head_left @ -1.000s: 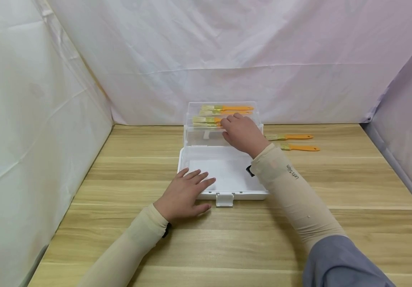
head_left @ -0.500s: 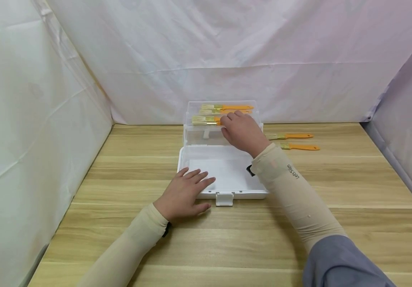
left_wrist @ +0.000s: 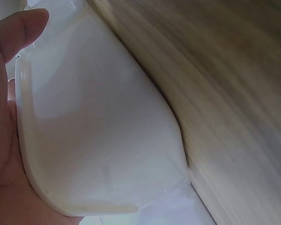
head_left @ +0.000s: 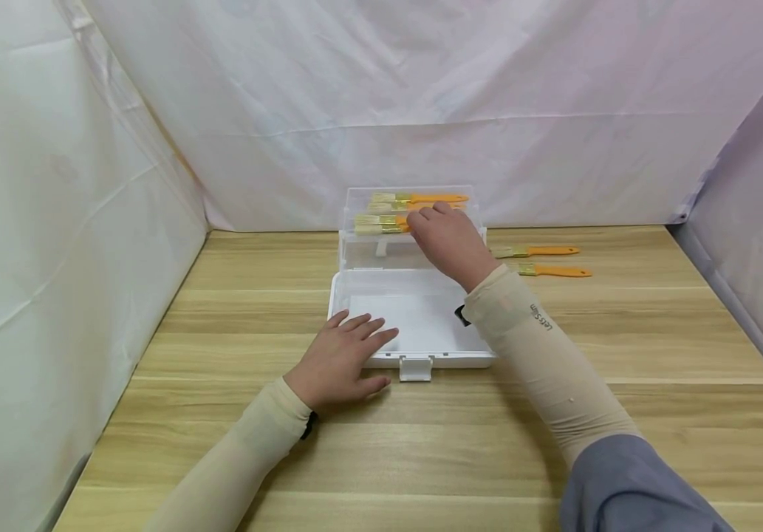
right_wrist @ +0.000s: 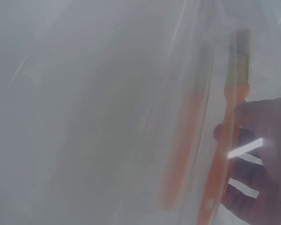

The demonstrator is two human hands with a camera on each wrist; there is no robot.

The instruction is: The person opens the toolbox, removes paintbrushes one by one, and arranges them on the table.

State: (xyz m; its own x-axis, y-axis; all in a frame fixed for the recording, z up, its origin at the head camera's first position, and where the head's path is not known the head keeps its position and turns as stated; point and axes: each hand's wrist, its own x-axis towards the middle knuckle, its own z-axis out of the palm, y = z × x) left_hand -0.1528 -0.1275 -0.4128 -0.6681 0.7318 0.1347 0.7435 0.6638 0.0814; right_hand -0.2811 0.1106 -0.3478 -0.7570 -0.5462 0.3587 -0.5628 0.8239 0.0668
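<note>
At twelve o'clock on the wooden tabletop stands an open clear plastic box, brushes lying in its raised tray. Right hand reaches into that tray, fingers curled round the orange-handled brush there. Left hand lies flat at seven o'clock of the box, fingers straight, pressing the white lid. Two more brushes lie on the tabletop at three o'clock, well apart from the box.
</note>
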